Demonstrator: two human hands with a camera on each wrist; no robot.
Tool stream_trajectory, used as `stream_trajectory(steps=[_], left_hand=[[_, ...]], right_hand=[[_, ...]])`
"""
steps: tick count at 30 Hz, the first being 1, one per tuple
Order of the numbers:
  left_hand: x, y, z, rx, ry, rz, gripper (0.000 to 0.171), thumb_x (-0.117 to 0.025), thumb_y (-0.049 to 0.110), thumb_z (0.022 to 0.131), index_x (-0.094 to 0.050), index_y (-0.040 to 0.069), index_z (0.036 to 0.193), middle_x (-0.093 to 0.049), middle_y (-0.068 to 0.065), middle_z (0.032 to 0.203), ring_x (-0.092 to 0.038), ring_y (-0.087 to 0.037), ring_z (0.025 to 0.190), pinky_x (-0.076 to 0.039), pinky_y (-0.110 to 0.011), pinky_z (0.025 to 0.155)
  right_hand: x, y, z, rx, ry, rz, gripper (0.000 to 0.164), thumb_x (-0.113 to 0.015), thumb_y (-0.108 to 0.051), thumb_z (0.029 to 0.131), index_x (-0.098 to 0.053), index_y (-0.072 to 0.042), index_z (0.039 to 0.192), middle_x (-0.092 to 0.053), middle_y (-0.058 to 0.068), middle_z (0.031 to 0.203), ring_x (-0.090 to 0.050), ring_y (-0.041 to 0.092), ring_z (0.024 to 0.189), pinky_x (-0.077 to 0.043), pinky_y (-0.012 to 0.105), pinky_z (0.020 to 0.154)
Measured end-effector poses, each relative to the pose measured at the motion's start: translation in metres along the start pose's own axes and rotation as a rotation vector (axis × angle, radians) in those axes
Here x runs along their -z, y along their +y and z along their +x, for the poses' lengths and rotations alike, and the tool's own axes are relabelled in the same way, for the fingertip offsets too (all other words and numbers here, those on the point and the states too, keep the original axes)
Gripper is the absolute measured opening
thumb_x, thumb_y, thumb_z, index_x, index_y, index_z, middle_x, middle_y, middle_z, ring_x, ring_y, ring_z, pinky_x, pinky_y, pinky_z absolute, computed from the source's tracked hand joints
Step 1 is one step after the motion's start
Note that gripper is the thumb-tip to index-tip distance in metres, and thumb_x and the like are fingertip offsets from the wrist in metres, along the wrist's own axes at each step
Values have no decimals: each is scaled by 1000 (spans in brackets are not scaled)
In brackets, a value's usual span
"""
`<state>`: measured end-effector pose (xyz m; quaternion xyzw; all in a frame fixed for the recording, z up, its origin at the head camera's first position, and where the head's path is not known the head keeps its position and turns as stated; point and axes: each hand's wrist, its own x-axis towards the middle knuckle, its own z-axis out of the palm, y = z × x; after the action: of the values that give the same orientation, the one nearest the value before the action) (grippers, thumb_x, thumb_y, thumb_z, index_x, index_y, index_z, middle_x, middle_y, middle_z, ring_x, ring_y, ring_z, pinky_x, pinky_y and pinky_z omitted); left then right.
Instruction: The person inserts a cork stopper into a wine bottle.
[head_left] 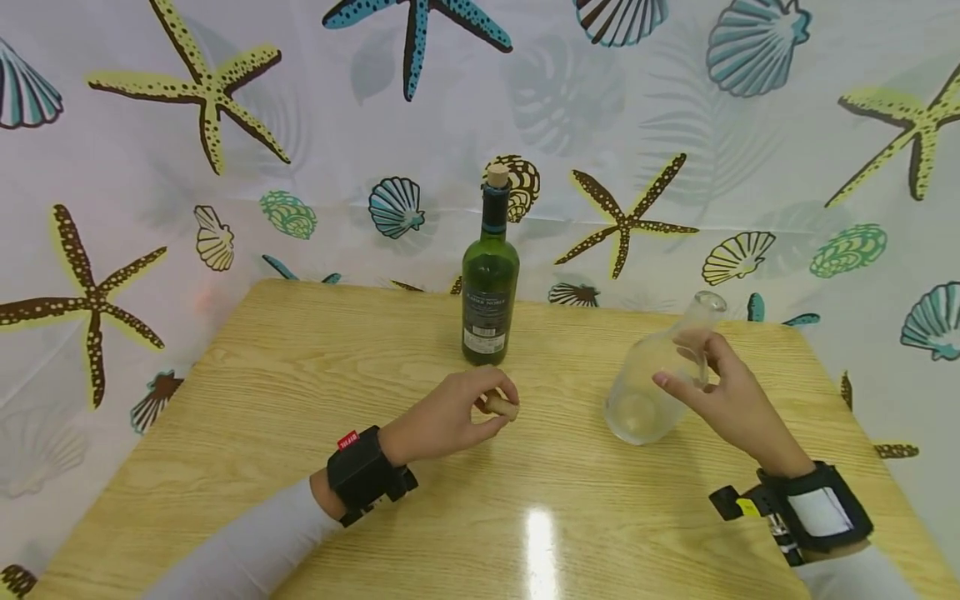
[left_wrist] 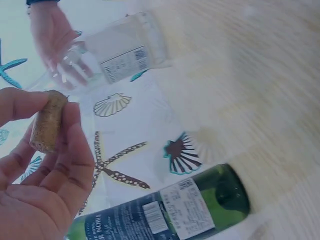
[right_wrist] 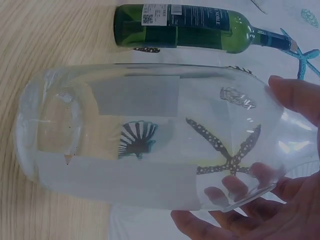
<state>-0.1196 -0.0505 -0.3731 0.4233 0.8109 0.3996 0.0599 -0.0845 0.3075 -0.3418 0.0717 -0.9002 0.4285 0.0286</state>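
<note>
My left hand (head_left: 453,414) pinches a cork (left_wrist: 47,125) between thumb and fingers, low over the middle of the table. Over to the right, my right hand (head_left: 738,408) holds a clear glass bottle (head_left: 641,392) around its shoulder. The bottle leans with its open mouth to the right and its base close over the table; a label shows on its side in the left wrist view. Just beyond my left hand, a green wine bottle (head_left: 489,279) with a dark label stands upright, a cork stopper (head_left: 497,175) in its neck.
Both hands are above a light wooden table (head_left: 315,350). Along its far edge hangs a white cloth (head_left: 450,125) printed with starfish and shells. Each wrist wears a black strap, such as the left strap (head_left: 363,475), with a small camera.
</note>
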Motion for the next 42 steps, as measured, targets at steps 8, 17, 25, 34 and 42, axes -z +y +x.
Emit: stream_trajectory(steps=[8,17,25,34,42], left_hand=[[8,19,17,-177,109,-101,29,-63,7,95,-59,9,124,-61,0,114,-57,-8,103,-47,-26,93],[18,38,31,-351,240,-144,21,-66,7,93,-66,9,114,-65,-2,110,-59,-10,100,-50,-28,90],[34,58,37,-418,281,-172,20,-68,0,90,-62,4,109,-64,-8,109,-60,-15,103,-50,-29,91],[62,86,44,-506,241,-103,27,-68,-1,89,-61,-2,116,-63,-11,110,-62,-14,103,-51,-27,91],[78,111,51,-567,193,-54,23,-68,1,90,-64,-2,113,-62,-10,111,-58,-12,102,-48,-25,92]], right_hand=[[-11,-9,-2,78,-45,20,54,-68,-20,94,-38,-7,137,-32,19,147,-34,43,132,-47,64,88],[-24,-20,-8,101,-120,64,57,-68,-19,93,-38,-9,140,-38,16,142,-36,38,133,-42,67,92],[-36,-31,-12,124,-173,57,58,-71,-20,91,-40,-11,139,-41,15,140,-39,39,130,-41,68,93],[-41,-40,-13,181,-235,76,60,-76,-20,87,-49,-10,139,-45,11,146,-45,35,129,-49,57,92],[-41,-51,-11,238,-377,78,59,-74,-22,88,-51,-10,141,-46,6,147,-45,22,131,-50,51,92]])
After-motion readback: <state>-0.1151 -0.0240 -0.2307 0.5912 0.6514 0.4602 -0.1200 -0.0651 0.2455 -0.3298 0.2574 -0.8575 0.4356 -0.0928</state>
